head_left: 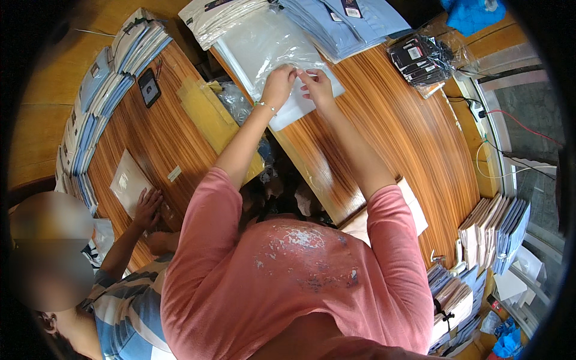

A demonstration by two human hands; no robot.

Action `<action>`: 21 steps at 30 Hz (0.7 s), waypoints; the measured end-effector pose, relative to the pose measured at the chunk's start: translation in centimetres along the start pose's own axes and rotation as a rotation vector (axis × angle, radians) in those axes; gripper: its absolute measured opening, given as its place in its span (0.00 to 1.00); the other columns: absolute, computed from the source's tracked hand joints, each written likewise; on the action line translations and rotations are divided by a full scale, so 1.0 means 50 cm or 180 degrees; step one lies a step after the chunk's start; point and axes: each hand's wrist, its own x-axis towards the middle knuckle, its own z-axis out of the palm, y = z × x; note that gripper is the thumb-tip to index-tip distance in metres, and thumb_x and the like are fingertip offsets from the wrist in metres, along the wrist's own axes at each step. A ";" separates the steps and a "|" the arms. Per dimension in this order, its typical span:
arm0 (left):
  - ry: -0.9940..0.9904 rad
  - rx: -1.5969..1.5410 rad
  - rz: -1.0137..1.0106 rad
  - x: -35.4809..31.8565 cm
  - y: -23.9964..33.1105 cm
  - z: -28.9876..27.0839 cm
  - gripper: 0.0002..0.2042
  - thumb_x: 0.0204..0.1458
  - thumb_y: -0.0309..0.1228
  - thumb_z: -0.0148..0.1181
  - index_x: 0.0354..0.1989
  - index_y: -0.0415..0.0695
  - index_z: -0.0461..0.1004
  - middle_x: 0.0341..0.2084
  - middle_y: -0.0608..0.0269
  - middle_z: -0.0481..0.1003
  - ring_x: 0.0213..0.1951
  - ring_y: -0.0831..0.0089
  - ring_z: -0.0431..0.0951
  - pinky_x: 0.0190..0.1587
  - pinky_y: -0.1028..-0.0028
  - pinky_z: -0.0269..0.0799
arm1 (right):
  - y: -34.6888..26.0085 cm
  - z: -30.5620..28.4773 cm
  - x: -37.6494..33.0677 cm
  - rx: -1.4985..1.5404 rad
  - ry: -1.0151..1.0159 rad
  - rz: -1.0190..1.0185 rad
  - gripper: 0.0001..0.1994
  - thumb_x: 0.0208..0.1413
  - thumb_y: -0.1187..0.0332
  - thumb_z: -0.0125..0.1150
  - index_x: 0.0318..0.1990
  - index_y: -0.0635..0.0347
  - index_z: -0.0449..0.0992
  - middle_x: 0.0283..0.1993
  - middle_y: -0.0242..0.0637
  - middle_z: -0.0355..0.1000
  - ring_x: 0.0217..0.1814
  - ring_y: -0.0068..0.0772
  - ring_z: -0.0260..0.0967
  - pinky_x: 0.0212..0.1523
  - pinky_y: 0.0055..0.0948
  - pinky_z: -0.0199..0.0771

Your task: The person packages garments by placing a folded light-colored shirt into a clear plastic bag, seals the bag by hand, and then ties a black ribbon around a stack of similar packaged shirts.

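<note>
My two hands meet over a stack of clear plastic bags [262, 35] at the far side of the wooden table. With its fingers pinched together, my left hand [279, 87] grips what looks like the edge of the top bag; a bracelet circles that wrist. Close beside it, my right hand [318, 89] also pinches at the bag's edge, its other fingers loosely curled and apart. The film is see-through, so the exact grip is hard to make out. Beneath my hands lies a white sheet [292, 114], reaching over the bare wood.
Folded blue garments [351, 27] and pale ones [219, 23] are stacked beyond the bags. Dark packaged items [420, 60] lie at the far right. Across a gap, a co-worker's hand [147, 208] rests by a bagged garment [131, 183], near a phone [149, 87] and yellow sheets [210, 114].
</note>
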 end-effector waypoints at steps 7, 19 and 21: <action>0.0181 0.0354 0.0350 -0.026 -0.019 0.018 0.16 0.44 0.23 0.58 0.43 0.37 0.68 0.40 0.46 0.71 0.43 0.49 0.71 0.46 0.61 0.67 | -0.003 -0.012 0.048 0.0098 0.0129 -0.0419 0.06 0.45 0.71 0.57 0.22 0.64 0.74 0.20 0.27 0.66 0.23 0.18 0.58 0.24 0.21 0.57; 0.0231 0.0455 0.1132 -0.030 0.032 0.005 0.21 0.45 0.23 0.56 0.51 0.34 0.65 0.44 0.42 0.70 0.47 0.49 0.70 0.50 0.62 0.67 | -0.030 -0.138 -0.018 -0.0850 -0.0220 -0.1194 0.07 0.45 0.70 0.58 0.21 0.65 0.74 0.20 0.31 0.69 0.23 0.22 0.63 0.26 0.23 0.63; -0.0070 0.0430 0.0806 -0.041 0.026 0.012 0.21 0.47 0.24 0.55 0.52 0.33 0.64 0.45 0.41 0.69 0.50 0.50 0.68 0.52 0.63 0.65 | -0.024 -0.129 -0.013 -0.0623 -0.0135 -0.0969 0.11 0.44 0.68 0.60 0.32 0.67 0.73 0.22 0.36 0.71 0.26 0.27 0.68 0.28 0.26 0.67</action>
